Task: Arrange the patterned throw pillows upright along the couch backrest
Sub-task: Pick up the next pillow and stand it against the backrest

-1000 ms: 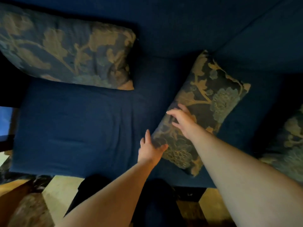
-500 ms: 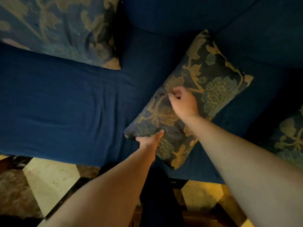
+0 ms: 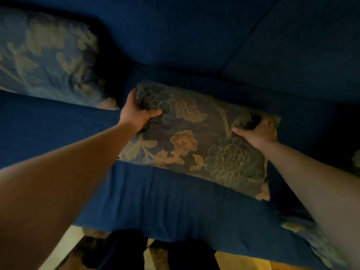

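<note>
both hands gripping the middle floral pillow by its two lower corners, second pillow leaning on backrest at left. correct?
Not quite. The head view shows the left hand and right hand gripping the middle floral pillow by its two upper corners, not the lower ones, which are free. The rest holds: the second pillow does lean on the backrest at left.

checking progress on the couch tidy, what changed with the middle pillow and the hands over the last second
The dark floral rectangular pillow was lying diagonally on the blue fabric couch seat with both hands merely reaching for it. Now the left hand grips its upper left corner, the right hand its upper right, and it is turned level, facing the backrest. The paler floral pillow stayed leaning at left.
</note>
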